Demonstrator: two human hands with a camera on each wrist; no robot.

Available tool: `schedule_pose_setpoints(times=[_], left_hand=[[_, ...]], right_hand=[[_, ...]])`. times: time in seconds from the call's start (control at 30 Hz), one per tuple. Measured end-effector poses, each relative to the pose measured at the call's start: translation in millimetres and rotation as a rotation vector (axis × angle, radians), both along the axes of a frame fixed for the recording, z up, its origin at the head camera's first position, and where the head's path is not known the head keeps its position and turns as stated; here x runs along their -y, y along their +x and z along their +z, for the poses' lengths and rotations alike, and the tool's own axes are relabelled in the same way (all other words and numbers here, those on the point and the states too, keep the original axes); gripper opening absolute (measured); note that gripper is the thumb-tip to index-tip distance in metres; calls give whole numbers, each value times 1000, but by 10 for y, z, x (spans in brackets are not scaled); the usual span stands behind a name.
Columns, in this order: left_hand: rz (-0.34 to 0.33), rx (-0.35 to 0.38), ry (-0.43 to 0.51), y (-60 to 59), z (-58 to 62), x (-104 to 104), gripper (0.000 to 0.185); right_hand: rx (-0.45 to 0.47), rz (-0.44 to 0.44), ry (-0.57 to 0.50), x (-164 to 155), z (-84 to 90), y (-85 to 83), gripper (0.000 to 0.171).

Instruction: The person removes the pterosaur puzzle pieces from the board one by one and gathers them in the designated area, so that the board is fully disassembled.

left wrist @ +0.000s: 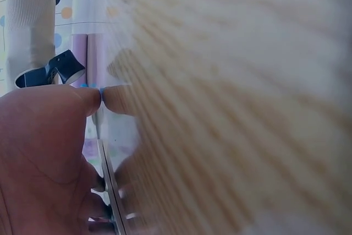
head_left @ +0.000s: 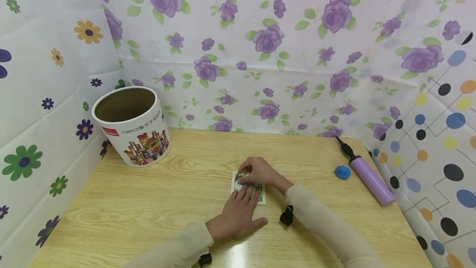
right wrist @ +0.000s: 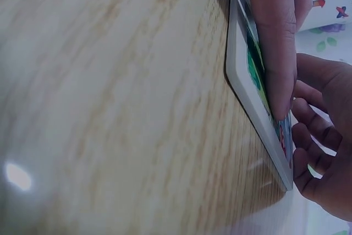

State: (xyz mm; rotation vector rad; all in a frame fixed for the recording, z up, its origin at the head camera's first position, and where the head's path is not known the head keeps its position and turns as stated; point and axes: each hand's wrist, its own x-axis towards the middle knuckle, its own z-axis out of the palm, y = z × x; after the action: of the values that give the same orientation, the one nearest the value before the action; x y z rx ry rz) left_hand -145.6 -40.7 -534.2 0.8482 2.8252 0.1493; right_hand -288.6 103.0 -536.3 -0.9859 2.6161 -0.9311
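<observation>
A light wooden table [head_left: 148,202] fills the bottom of the head view. Near the middle of it lies a small flat card [head_left: 262,195] with a white edge and a green picture. Its long side runs from near to far, toward 12 o'clock.

The left hand [head_left: 238,214] lies flat on the near end of the card, with its fingers [head_left: 248,191] straight and pressing down. The right hand [head_left: 260,171] rests on the far end, at 12 o'clock from the left hand. Its fingers curl over the card, and in the right wrist view a fingertip [right wrist: 275,70] presses on the picture. Both arms wear pale sleeves [head_left: 320,218].

At 3 o'clock from the card sit a small blue round thing [head_left: 342,172] and a purple hand pump [head_left: 368,175]. The pump's black tip points to the far wall. At 10 o'clock stands a big white paper tub [head_left: 132,129], open on top, with colorful houses on it.

Cloth walls stand all around. The back wall [head_left: 267,40] has purple roses, the left wall [head_left: 33,94] has little flowers, and the right wall [head_left: 446,135] has colored dots.
</observation>
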Motion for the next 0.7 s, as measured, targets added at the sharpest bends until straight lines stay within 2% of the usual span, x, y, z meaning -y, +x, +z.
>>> schedule_pose_setpoints(times=[0.37,0.7], left_hand=[[7,50,50,5,61,11,85],[21,13,42,-17,77,-1,82]], right_hand=[[8,1,-5,18,-2,-5,24],[35,-21,-14,19,17,10,19]])
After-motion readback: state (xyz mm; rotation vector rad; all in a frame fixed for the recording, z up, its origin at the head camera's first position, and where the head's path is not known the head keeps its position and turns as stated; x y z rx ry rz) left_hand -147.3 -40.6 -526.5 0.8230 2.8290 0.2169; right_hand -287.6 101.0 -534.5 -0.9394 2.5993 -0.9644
